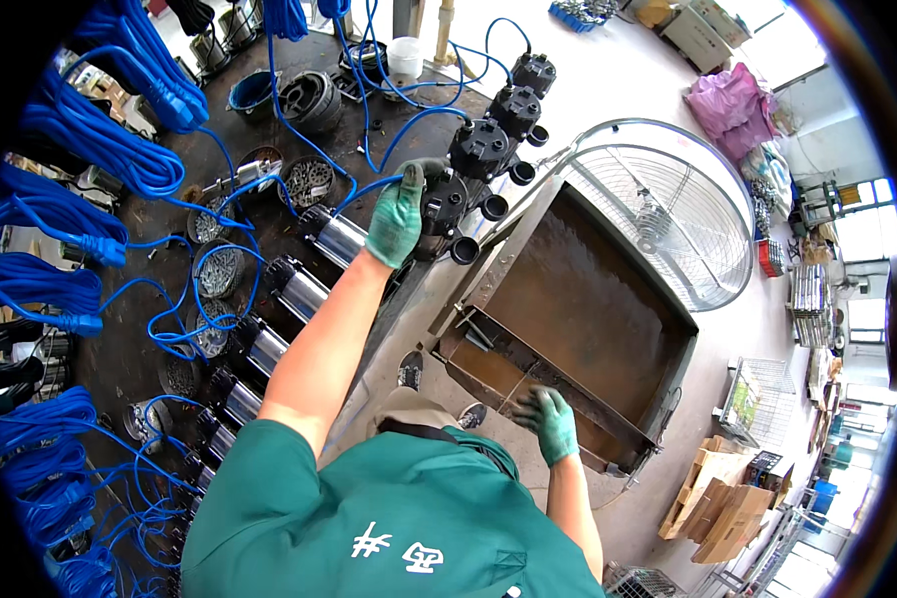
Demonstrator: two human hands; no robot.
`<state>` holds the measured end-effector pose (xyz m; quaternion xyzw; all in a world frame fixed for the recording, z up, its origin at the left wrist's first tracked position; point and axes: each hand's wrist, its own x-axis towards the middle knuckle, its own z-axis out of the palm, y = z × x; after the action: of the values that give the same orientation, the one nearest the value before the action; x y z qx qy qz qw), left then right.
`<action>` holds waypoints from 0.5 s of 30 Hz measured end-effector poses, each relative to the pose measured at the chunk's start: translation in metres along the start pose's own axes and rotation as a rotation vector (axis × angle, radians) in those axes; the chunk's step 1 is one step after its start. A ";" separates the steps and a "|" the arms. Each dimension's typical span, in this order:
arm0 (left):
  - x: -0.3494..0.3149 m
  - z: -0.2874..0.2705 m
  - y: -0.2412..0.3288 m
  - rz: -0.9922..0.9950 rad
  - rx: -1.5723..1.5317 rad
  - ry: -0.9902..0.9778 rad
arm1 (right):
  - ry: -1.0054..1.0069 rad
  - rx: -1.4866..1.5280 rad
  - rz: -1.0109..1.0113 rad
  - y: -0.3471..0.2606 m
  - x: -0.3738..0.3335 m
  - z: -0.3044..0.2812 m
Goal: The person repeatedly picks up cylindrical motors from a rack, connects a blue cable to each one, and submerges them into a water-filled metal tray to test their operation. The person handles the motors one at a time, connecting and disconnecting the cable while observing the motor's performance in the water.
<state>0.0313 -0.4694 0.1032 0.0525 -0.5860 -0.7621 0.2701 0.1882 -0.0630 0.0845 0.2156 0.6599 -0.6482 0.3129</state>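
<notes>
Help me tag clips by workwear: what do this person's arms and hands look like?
The left hand and right hand wear green gloves, darkened toward the fingers. A green short sleeve covers the left upper arm, and both forearms are bare.

Dark workbench [135, 349] under silver cylinders [294, 289], bowls [130, 427] of small metal parts, blue cables [151, 321]

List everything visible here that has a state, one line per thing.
Left hand: gloved, on a black housing; firmness of grip unclear
Right hand: gloved, fingers partly extended, nothing visible in it
Tank: holding murky brown liquid
Silver cylinders: lying side by side
Blue cables: many coiled into bundles
Small metal parts: loose, in round heaps
Fan: running or stopped, cannot tell
Pink sack: crumpled
</notes>
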 end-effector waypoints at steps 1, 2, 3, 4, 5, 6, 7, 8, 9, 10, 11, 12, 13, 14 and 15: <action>0.005 0.004 -0.012 0.022 -0.039 -0.024 | 0.040 0.035 0.001 0.014 -0.007 -0.012; 0.007 0.013 -0.010 0.067 0.004 0.030 | 0.074 0.066 0.001 0.025 -0.012 -0.020; 0.007 0.017 -0.006 0.001 0.013 0.031 | 0.095 0.101 0.010 0.035 -0.016 -0.027; 0.005 0.021 -0.003 -0.068 0.021 0.028 | 0.119 0.139 0.021 0.045 -0.021 -0.032; 0.001 0.027 -0.001 -0.137 0.030 0.027 | 0.142 0.176 0.033 0.053 -0.024 -0.037; -0.009 0.046 0.010 -0.074 0.156 0.006 | 0.161 0.191 0.050 0.060 -0.028 -0.040; -0.019 0.059 0.012 -0.041 0.295 -0.072 | 0.154 0.191 0.049 0.063 -0.028 -0.043; -0.031 0.069 0.021 0.005 0.319 -0.104 | 0.134 0.183 0.047 0.063 -0.027 -0.043; -0.043 0.080 0.030 0.049 0.336 -0.136 | 0.120 0.171 0.044 0.061 -0.027 -0.044; -0.052 0.091 0.042 0.093 0.325 -0.136 | 0.089 0.152 0.007 0.055 -0.028 -0.044; -0.064 0.103 0.058 0.127 0.311 -0.144 | 0.068 0.140 -0.022 0.045 -0.028 -0.039; -0.076 0.115 0.081 0.094 0.244 -0.190 | 0.058 0.133 -0.049 0.037 -0.027 -0.037; -0.086 0.119 0.101 -0.013 0.158 -0.269 | 0.042 0.119 -0.081 0.032 -0.022 -0.035; -0.092 0.131 0.110 0.036 0.023 -0.277 | 0.040 0.103 -0.133 0.028 -0.018 -0.032; -0.101 0.142 0.115 0.079 -0.108 -0.270 | -0.005 0.097 -0.196 0.014 -0.017 -0.025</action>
<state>0.1013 -0.3179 0.2286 -0.0883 -0.5767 -0.7815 0.2209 0.2071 -0.0352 0.0850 0.1632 0.6449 -0.7075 0.2387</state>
